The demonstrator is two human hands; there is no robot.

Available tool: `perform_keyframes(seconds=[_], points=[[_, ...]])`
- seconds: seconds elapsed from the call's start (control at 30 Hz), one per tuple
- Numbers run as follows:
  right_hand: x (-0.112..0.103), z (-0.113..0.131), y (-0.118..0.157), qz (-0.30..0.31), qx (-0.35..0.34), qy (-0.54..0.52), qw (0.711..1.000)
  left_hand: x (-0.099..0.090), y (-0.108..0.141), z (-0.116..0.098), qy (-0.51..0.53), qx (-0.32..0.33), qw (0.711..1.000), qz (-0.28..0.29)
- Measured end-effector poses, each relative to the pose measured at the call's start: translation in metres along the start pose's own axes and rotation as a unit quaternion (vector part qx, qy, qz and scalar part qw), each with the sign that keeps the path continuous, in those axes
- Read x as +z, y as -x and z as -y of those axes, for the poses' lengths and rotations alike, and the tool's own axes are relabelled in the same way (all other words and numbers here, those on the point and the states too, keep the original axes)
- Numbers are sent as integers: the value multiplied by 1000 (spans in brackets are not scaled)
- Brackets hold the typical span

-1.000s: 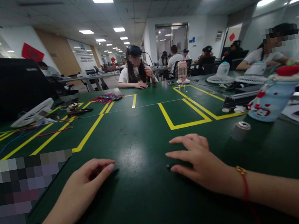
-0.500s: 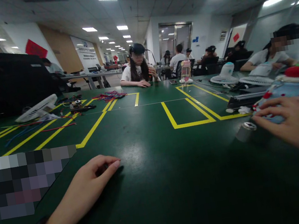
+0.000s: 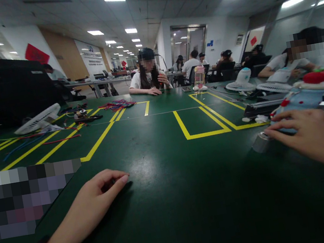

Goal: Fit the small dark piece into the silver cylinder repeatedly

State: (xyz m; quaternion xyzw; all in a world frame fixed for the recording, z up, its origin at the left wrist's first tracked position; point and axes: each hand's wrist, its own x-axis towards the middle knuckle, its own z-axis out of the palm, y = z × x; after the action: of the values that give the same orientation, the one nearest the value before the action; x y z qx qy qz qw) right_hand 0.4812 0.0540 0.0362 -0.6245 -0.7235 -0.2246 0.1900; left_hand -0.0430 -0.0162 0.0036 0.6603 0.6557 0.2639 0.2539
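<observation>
On the green table [image 3: 175, 202] my left hand [image 3: 103, 189] rests at the left, its fingers curled and the thumb tip close against the index finger. I see nothing between them. Over on the right, my right hand [image 3: 309, 128] reaches in with thumb and fingers apart. Its thumb tip overlaps the upper right edge of a small silver cylinder [image 3: 260, 143] standing on the table; whether they touch I cannot tell. Directly behind that hand is a light-blue plush figure [image 3: 299, 99] with a red top, partly covered by the fingers.
Yellow tape lines [image 3: 209, 134] mark the table. Farther left lie a white fan [image 3: 37, 119], tangled wires [image 3: 117, 104] and a black bag-like bulk [image 3: 4, 90]. White fans [image 3: 240, 85] and dark metal profiles [image 3: 259, 109] lie at right. A person [image 3: 150, 76] sits opposite, behind a pink bottle [image 3: 199, 76].
My right hand has moved left and slightly inward, so its thumb now overlaps the silver cylinder. My left hand keeps its pose. The whole view has shifted slightly.
</observation>
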Motion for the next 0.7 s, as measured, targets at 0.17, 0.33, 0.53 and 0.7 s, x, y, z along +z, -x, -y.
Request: perform_keyframes(seconds=[0.17,0.33,0.53,0.7], points=[[5,-12,4,70,15,-78,994,-1,2,-3,0,-1,1000,8],[-4,11,12,174,114,-150,967,-1,1,-4,-1,6,1000,3],[-22,113,6,83,-47,-270,958,4,-3,-9,-7,-9,1000,4],[-25,198,7,154,-192,-423,872,3,-2,-4,-23,-8,1000,0]])
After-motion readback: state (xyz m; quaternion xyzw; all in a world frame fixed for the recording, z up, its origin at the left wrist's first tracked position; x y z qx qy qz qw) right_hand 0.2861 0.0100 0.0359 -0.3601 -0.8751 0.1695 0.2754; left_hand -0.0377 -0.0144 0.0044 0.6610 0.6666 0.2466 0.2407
